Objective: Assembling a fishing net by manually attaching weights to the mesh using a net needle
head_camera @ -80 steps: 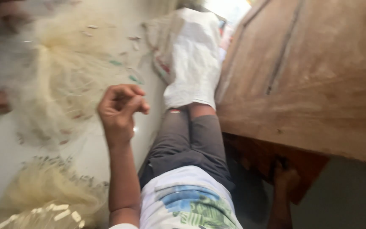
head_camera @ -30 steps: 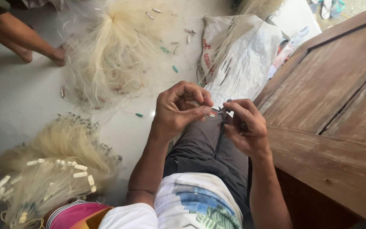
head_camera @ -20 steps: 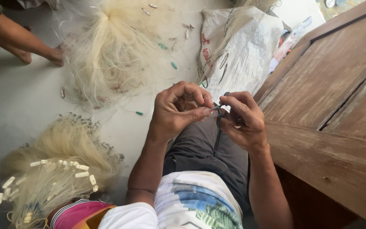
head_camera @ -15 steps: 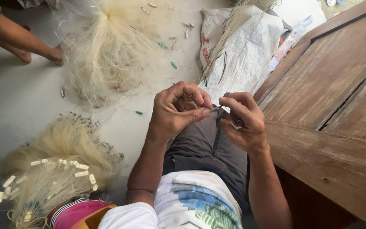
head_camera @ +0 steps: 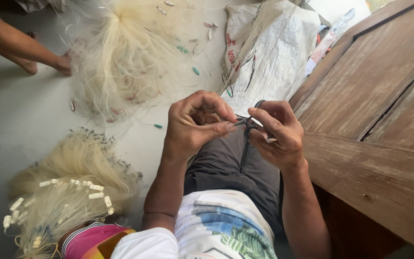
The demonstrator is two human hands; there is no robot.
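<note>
Beside the person's lap, on its right, slopes a broad panel of worn brown wooden planks (head_camera: 374, 110), the largest thing in view. Beyond the lap, up the pale grey concrete floor (head_camera: 10, 120), spreads a big heap of cream monofilament fishing net (head_camera: 125, 52) dotted with small green and white floats; another person's bare foot (head_camera: 63, 62) rests at its left edge. Straight ahead of the lap lies a crumpled white woven plastic sack (head_camera: 274, 52). Left of the lap sits a smaller bundled mound of the same pale net strung with white cylinder floats (head_camera: 68, 187). Above the lap, the left hand (head_camera: 195, 124) is curled, fingertips pinched together on something too fine to make out. Touching it, the right hand (head_camera: 276, 134) grips small dark metal scissors (head_camera: 247, 121), blades pointing at the left fingertips.
</note>
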